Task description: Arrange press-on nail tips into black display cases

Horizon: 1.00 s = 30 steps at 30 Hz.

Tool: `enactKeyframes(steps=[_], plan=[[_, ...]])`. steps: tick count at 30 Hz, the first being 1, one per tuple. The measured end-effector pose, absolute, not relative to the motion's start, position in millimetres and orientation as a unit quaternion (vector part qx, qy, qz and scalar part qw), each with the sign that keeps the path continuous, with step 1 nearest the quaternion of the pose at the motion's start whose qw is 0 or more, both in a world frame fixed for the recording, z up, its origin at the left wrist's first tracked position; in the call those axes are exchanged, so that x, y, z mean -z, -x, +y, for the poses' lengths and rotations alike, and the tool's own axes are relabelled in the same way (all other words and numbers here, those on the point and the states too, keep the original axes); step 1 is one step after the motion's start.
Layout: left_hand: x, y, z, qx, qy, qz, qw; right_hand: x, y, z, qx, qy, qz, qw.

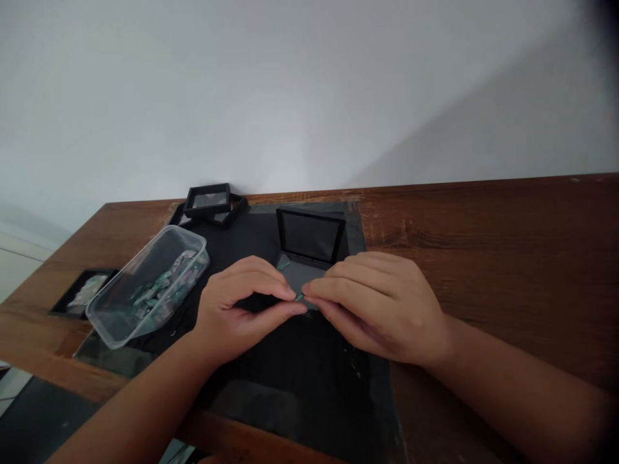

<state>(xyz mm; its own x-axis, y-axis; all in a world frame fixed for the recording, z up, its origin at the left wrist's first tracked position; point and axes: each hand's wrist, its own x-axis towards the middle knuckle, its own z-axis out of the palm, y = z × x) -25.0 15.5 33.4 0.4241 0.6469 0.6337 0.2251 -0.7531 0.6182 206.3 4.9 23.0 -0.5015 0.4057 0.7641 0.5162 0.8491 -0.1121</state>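
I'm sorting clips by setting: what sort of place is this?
Probably a small handicraft workspace, perhaps at home: a worn wooden table against a plain wall, a clear plastic tub of small greenish pieces, and an open black-framed case.

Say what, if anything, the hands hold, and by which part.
A small green piece: the right hand pinches one end; the left hand is at the other, its grip unclear.

Dim, muted light here, its source out of view; the plain pale-grey wall (285, 145) glows brightest near the middle, a broad diagonal shadow cutting across its right. There's dull sheen on the flat black mat (258, 403), the tiny greenish piece (299, 298) looks soft, and the upper-right corner drops into blurred darkness.
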Motion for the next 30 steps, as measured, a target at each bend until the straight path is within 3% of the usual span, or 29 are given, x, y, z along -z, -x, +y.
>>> enactKeyframes(steps=[7, 15, 19, 30], plan=[[-26, 33, 19, -0.345, -0.816, 0.426, 0.181, -23, -206, 7, 0.087, 0.324, -0.848, 0.410], [-25, 40, 19, -0.180, -0.785, 0.570, 0.161, -25, -207, 6, 0.178, 0.348, -0.867, 0.308], [-28, 34, 14, -0.168, -0.790, 0.564, 0.172, -28, -200, -1, 0.190, 0.350, -0.879, 0.262], [-31, 31, 12, -0.172, -0.807, 0.520, 0.219, -25, -194, -4, 0.147, 0.340, -0.895, 0.248]])
